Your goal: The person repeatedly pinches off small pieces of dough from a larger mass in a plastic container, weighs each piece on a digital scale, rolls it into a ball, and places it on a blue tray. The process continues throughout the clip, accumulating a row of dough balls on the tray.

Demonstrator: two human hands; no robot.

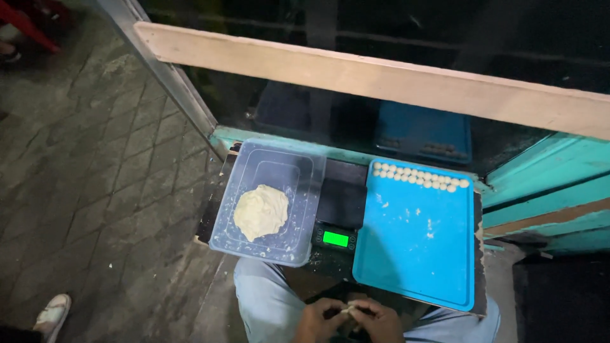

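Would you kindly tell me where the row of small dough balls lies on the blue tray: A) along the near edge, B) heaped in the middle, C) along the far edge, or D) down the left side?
C: the small dough balls sit in a line along the far edge of the blue tray, the rest holding only crumbs.

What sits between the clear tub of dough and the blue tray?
A small black digital scale, its green display lit, stands between the clear tub and blue tray, in the head view.
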